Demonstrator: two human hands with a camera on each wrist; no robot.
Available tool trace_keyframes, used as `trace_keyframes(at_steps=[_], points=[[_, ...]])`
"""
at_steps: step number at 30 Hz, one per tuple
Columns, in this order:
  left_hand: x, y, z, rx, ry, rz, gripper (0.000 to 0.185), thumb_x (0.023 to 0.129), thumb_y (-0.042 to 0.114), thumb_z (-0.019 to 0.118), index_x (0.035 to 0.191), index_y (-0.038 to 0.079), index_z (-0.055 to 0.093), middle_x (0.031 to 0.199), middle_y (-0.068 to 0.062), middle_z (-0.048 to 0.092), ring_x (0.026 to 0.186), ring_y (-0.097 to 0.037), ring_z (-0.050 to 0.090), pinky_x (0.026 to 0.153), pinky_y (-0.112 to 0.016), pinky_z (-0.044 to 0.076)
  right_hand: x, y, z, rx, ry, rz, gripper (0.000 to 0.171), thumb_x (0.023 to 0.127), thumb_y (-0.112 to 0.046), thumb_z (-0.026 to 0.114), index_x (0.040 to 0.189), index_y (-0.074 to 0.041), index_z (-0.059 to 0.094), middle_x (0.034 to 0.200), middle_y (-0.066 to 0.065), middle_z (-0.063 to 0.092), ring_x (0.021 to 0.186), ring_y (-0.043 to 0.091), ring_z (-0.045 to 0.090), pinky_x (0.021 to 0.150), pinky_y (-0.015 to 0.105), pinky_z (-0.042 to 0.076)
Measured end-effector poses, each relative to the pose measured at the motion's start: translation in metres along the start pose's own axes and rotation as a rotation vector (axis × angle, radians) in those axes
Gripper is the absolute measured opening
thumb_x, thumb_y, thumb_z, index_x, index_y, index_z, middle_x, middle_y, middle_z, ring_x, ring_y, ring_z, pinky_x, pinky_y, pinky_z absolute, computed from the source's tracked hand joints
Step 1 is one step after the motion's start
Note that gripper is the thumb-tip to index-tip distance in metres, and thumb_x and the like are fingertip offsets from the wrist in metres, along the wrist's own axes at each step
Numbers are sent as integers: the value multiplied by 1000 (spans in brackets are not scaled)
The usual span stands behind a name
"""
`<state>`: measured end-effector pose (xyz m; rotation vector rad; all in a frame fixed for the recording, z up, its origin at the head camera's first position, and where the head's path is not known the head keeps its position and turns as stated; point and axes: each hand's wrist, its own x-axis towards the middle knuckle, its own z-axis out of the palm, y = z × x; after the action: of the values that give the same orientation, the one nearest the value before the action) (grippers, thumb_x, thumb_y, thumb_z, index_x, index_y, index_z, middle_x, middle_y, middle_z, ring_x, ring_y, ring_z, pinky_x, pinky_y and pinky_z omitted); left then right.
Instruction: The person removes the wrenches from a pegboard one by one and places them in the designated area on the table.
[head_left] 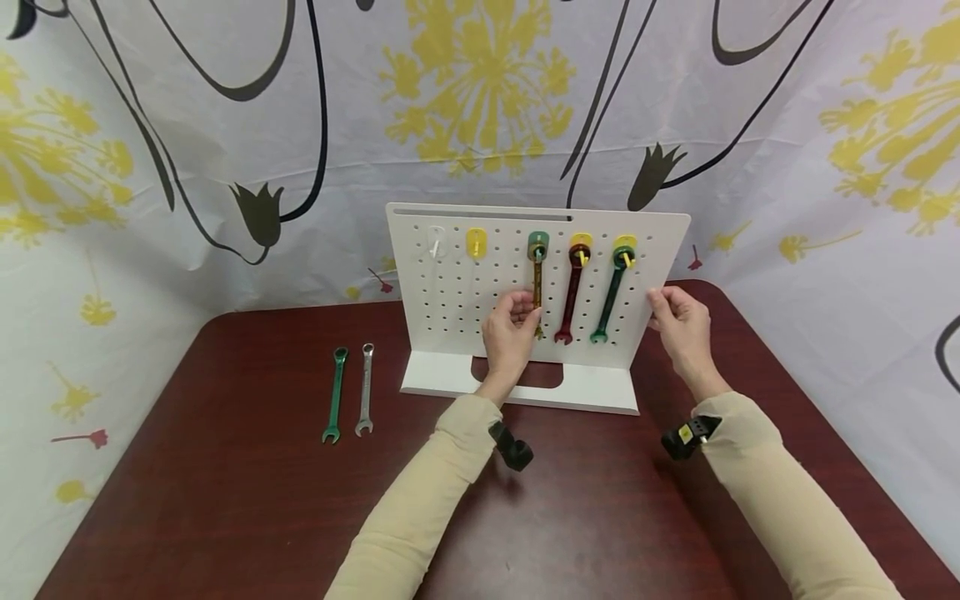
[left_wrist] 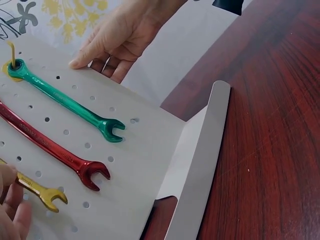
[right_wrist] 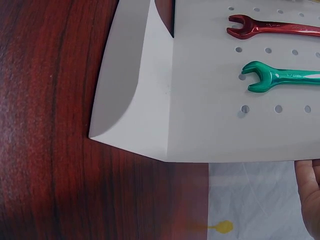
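Observation:
A white pegboard (head_left: 450, 308) stands upright on the dark red table (head_left: 225, 500). From its hooks hang a gold wrench (head_left: 537, 283), a red wrench (head_left: 570, 300) and a green wrench (head_left: 609, 300). My left hand (head_left: 527, 307) pinches the gold wrench's lower shaft; in the left wrist view its fingers (left_wrist: 10, 210) lie beside the gold wrench (left_wrist: 42, 192). My right hand (head_left: 658, 302) grips the board's right edge, thumb on the front face (left_wrist: 80, 60). The right wrist view shows the pegboard (right_wrist: 200, 115) with the red wrench (right_wrist: 270, 29) and the green wrench (right_wrist: 280, 77).
Two hooks at the board's left, one clear (head_left: 437, 240) and one yellow (head_left: 476, 242), carry nothing. Left of the board, a second green wrench (head_left: 336, 394) and a silver wrench (head_left: 365, 388) lie side by side on the table. A flowered curtain (head_left: 150, 167) closes off the back and sides.

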<state>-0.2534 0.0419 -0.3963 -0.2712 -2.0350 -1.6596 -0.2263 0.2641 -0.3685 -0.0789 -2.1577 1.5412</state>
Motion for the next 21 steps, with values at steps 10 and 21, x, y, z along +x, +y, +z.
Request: trace_keyframes(at_steps=[10,21], points=[[-2,1,-9,-73,-106,-37,19,83,5,70,101,1,66,91,-12,68,81,-19,66,70,-18,54,-4,-8,1,1,4,-1,22,96,-16,54,94,4,61,81,-11,61,77,-3,58,64,6,49],[-6,5,-19,-209,-192,-151,20,83,5,70,102,1,67,93,-16,69,79,-20,66,68,-26,57,-4,-8,1,-3,6,1,26,96,-17,54,95,8,60,81,-14,61,77,-4,58,64,6,49]])
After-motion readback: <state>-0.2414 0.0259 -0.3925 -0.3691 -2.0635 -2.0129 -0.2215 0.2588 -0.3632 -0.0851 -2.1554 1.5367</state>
